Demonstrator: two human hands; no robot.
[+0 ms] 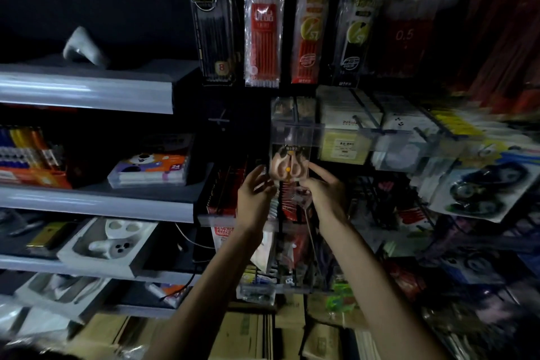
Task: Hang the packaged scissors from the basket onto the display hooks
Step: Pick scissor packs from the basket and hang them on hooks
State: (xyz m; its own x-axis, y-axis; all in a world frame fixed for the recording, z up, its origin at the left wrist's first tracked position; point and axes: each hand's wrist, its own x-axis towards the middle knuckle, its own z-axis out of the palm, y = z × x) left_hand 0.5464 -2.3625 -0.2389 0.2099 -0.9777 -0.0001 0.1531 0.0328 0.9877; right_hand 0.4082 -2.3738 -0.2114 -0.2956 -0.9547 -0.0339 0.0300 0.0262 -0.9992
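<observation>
Mid-frame, left hand (254, 190) and right hand (323, 188) pinch a clear-plastic scissors pack (289, 166), pink looped handles showing, top blurred.

The scissors pack (289, 165) hangs between both hands, left hand (254, 195) on its left, right hand (323, 190) right, shelves (96, 202) further left, pen packs (264, 26) above.

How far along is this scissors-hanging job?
Done: some packs seem to hang on the hook already, though it's dim. In hand: the left hand and right hand hold one scissors pack up at the hook's clear tag; whether it's threaded on, I can't tell. Left: letting go, plus whatever remains in the basket, which isn't in view.
</observation>
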